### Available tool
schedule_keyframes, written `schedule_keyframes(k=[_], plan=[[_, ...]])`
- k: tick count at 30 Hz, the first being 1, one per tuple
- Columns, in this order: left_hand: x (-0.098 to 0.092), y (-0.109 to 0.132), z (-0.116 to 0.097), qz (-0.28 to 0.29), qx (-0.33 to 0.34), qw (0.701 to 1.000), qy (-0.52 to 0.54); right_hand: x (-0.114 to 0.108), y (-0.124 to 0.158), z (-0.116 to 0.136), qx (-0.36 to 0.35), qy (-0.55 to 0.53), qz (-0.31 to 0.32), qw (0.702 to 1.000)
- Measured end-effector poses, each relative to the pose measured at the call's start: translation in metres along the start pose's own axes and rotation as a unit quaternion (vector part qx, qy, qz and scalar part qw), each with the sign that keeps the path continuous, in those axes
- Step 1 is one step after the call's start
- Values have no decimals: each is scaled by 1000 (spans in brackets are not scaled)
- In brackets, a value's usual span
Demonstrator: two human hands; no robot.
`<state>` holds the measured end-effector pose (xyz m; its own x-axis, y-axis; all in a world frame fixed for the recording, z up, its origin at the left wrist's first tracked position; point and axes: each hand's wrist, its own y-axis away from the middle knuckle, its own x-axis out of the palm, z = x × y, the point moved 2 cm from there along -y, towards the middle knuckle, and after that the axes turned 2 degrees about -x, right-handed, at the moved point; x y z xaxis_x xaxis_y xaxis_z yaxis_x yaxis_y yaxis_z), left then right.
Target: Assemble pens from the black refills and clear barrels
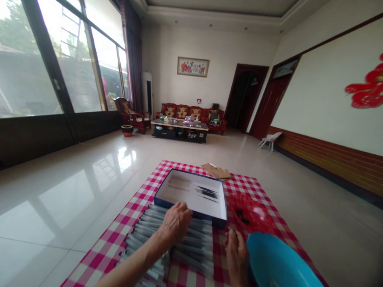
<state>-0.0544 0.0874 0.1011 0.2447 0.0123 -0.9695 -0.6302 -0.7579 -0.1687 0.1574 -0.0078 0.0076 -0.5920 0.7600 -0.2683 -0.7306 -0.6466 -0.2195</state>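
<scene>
My left hand (177, 221) is closed, fingers curled, above a pile of grey translucent pen barrels (143, 229) and just at the near wall of a shallow blue-edged box (191, 203). Whatever it grips, if anything, is hidden. To the right, my right hand (236, 253) has its fingers pressed together beside a blue bowl (278, 259); what lies in them does not show. Inside the box are thin black refill-like sticks (207, 192) and a patch of pale thin pieces (178, 183). A red scalloped bowl (259, 215) holds small black parts (241, 216).
A pink-and-white checked cloth (113, 243) covers the table. Flattened brown cardboard (217, 171) lies behind the box. Beyond the tiled floor (89, 187) stand a low coffee table (179, 129), a red wooden sofa (182, 111) and a small white chair (271, 138).
</scene>
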Motion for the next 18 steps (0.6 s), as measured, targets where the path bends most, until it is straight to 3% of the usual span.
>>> schedule_keyframes(k=[3,8,12,18], plan=[[-7,-46,39,48,-47,997,-37,7,6,-8,18,16,0,1000],[17,-98,83,169,-89,979,-75,16,11,-15,0,-7,26,1000],[33,-112,92,224,-94,965,-94,18,9,-16,13,-12,36,999],[43,-115,96,233,-65,966,-94,20,10,-16,-9,-8,40,999]])
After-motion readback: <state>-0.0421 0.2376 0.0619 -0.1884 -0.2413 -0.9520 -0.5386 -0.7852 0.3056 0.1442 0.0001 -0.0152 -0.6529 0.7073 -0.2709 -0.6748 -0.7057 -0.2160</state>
